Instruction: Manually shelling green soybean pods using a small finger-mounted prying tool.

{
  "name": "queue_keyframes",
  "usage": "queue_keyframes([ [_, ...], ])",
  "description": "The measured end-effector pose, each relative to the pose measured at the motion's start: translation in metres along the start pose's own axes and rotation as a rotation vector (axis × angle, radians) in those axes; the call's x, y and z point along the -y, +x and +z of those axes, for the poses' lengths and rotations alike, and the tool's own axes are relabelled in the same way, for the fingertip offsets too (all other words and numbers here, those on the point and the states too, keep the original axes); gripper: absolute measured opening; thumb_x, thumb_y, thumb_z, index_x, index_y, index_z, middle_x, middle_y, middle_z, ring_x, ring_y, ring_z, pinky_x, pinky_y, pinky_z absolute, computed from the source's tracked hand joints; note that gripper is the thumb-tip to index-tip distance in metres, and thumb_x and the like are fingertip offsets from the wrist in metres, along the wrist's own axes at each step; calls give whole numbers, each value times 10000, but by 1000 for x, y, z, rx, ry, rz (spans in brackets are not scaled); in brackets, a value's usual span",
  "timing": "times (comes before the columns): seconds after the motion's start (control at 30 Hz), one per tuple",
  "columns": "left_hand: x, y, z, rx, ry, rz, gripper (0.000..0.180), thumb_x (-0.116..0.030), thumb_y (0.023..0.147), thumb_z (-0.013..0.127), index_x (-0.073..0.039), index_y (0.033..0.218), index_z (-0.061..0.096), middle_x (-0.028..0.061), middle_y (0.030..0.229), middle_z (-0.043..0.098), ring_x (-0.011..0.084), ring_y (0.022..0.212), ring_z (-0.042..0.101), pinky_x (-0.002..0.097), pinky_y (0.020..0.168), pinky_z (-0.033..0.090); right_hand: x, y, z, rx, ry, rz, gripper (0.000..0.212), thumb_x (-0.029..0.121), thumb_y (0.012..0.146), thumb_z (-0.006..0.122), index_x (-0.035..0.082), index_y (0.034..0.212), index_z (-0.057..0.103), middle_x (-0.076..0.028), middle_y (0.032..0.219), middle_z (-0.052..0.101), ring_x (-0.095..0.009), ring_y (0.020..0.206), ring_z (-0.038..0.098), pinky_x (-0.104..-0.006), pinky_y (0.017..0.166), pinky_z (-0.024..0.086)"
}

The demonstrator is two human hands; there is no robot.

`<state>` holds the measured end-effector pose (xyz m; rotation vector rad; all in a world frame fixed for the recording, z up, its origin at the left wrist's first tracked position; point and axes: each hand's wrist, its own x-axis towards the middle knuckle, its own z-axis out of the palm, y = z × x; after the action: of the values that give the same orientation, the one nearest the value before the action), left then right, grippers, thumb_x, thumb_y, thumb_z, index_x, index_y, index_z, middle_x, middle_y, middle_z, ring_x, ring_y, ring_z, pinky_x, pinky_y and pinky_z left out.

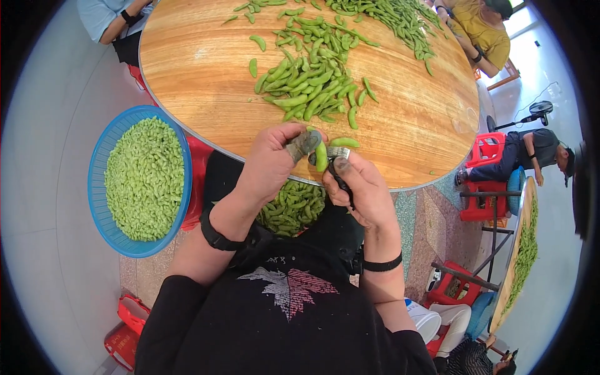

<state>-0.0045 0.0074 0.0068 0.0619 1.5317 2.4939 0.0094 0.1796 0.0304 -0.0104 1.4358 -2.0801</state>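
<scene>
Both hands meet over the near edge of the round wooden table (pixel 206 81). My left hand (pixel 275 153) is closed on a green soybean pod (pixel 321 157), its thumb wrapped in a grey cover. Close against the pod, my right hand (pixel 364 187) grips a small tool (pixel 338 152) with a silver metal end and a dark handle; its exact kind is unclear. A loose pile of whole pods (pixel 315 81) lies on the tabletop just beyond, and one single pod (pixel 344 142) rests beside the tool. Below my hands, between my legs, sit many darker green pods (pixel 292 209).
On the left, a blue plastic basket (pixel 100 219) holds shelled green beans (pixel 145 178) over a red stool. More pods (pixel 394 22) cover the far tabletop, where two people sit. At right are red stools (pixel 487 150), a fan (pixel 540 109) and another table (pixel 509 281).
</scene>
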Motion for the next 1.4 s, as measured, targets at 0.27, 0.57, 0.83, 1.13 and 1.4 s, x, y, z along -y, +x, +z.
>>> queue_keyframes([
  [0.27, -6, -7, 4, 169, 68, 111, 133, -89, 838, 589, -2, 919, 647, 17, 856, 569, 108, 780, 552, 220, 689, 426, -7, -4, 3, 37, 80, -2, 173, 169, 969, 410, 57, 1004, 537, 17, 693, 477, -28, 501, 320, -169, 437, 240],
  [0.57, 8, -5, 11, -18, 332, 89, 129, -79, 820, 654, -62, 913, 566, -26, 839, 538, 45, 755, 474, 178, 642, 390, -17, 0, 9, -311, -810, -380, 92, 75, 888, 486, -7, 867, 521, -129, 620, 529, -227, 502, 516, -323, 478, 401],
  [0.83, 8, -2, 13, -64, 15, 15, 157, -48, 831, 615, -46, 983, 576, -14, 873, 581, 28, 726, 508, 157, 601, 382, -2, 5, 3, -333, -648, -283, 85, 45, 872, 481, -25, 864, 528, -91, 584, 528, -163, 540, 536, -306, 521, 427],
  [1.13, 20, -1, 19, -115, -329, -69, 193, 16, 872, 463, -27, 1023, 576, 19, 900, 594, 35, 636, 472, 176, 489, 322, -12, 7, 15, -373, -1259, -681, 161, 86, 807, 604, -9, 917, 536, -192, 711, 581, -352, 607, 577, -391, 524, 453],
  [1.4, 23, 0, 7, -168, -208, -32, 287, 44, 851, 434, -41, 1082, 580, 2, 844, 584, 38, 638, 482, 172, 501, 361, -18, 11, 18, -389, -908, -587, 98, 63, 825, 586, -18, 849, 537, -147, 631, 579, -286, 552, 587, -340, 506, 432],
])
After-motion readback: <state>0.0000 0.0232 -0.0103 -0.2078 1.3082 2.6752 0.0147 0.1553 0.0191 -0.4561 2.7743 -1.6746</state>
